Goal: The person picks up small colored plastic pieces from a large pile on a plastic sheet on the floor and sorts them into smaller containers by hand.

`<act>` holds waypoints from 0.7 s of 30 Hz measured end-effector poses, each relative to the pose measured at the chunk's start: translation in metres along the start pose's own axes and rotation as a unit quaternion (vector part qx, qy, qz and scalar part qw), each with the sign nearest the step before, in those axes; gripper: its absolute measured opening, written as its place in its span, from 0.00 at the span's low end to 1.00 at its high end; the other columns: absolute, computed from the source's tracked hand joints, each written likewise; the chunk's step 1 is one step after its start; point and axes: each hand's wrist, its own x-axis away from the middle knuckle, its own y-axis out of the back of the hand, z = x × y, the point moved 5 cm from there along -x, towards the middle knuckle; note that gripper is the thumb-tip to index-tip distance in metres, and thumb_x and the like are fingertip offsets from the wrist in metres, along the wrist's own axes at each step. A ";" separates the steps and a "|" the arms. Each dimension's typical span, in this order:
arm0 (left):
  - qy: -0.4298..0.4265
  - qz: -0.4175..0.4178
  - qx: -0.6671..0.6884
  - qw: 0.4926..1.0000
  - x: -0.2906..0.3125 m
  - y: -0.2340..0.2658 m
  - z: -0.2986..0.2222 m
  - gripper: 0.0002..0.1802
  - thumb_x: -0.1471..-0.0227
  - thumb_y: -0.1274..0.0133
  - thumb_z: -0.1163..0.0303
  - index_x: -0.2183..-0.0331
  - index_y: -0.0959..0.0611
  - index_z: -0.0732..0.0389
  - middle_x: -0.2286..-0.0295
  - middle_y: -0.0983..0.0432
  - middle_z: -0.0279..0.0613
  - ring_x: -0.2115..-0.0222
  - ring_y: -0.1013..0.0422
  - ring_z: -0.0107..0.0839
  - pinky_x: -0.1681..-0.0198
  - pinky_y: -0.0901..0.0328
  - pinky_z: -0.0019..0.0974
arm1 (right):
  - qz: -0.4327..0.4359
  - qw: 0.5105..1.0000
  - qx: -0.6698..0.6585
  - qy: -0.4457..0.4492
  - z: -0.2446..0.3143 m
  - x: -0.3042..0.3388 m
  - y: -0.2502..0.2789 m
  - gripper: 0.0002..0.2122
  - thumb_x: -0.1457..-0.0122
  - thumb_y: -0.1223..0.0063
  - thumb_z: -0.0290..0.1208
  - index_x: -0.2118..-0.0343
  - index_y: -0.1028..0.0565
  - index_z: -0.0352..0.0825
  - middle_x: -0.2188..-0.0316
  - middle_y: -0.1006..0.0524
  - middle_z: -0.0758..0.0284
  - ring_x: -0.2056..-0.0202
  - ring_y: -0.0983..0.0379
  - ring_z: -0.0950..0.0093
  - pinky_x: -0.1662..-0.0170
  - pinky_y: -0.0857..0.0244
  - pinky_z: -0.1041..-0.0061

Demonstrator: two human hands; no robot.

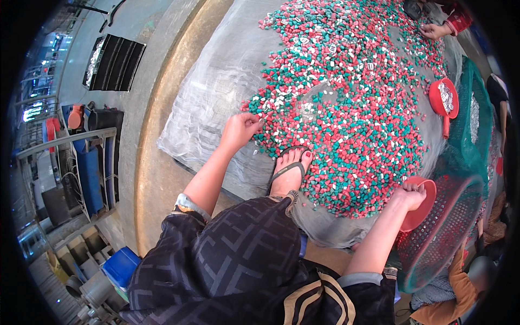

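Note:
A wide spread of small red, green and white pebble-like pieces [357, 130] covers a pale translucent sheet [203, 103]. At the left edge of the spread, my left hand [242, 130] has its fingertips pinched together; anything between them is too small to make out. My right hand [410, 196] is closed on a red plastic scoop [423, 212], tilted beside the lower right of the pieces. Next to that scoop is a green mesh basket [447, 233]. My sandalled foot [292, 165] rests at the near edge of the pieces.
Another person's hand [435, 31] reaches in at the far right. A second red scoop [444, 100] holding white pieces lies beside green netting [470, 130]. A raised concrete edge [154, 108] runs along the left. Beyond it stand a black crate [116, 62] and a blue bin [120, 266].

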 end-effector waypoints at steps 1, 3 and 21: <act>-0.006 -0.012 0.013 1.000 -0.006 0.000 -0.002 0.09 0.60 0.41 0.63 0.76 0.18 0.57 0.83 0.25 0.42 0.78 0.27 0.42 0.75 0.34 0.42 | 0.028 1.000 0.005 -0.014 -0.005 0.004 -0.005 0.08 0.47 0.54 0.31 0.80 0.34 0.37 0.88 0.47 0.78 0.87 0.52 0.84 0.83 0.59 0.82; -0.044 -0.069 -0.050 0.995 -0.015 0.004 -0.004 0.10 0.60 0.41 0.63 0.73 0.18 0.57 0.85 0.27 0.41 0.82 0.30 0.39 0.77 0.37 0.41 | 0.094 0.994 0.050 -0.034 -0.024 0.039 -0.019 0.05 0.48 0.52 0.32 0.72 0.30 0.38 0.88 0.46 0.79 0.87 0.52 0.83 0.83 0.57 0.81; 0.078 0.210 0.313 0.923 -0.019 -0.030 -0.026 0.07 0.54 0.43 0.70 0.72 0.19 0.64 0.82 0.29 0.27 0.84 0.39 0.14 0.82 0.46 0.22 | 0.502 0.728 0.364 -0.291 -0.146 0.196 -0.006 0.08 0.45 0.48 0.30 0.65 0.25 0.33 0.85 0.36 0.80 0.86 0.46 0.90 0.85 0.56 0.88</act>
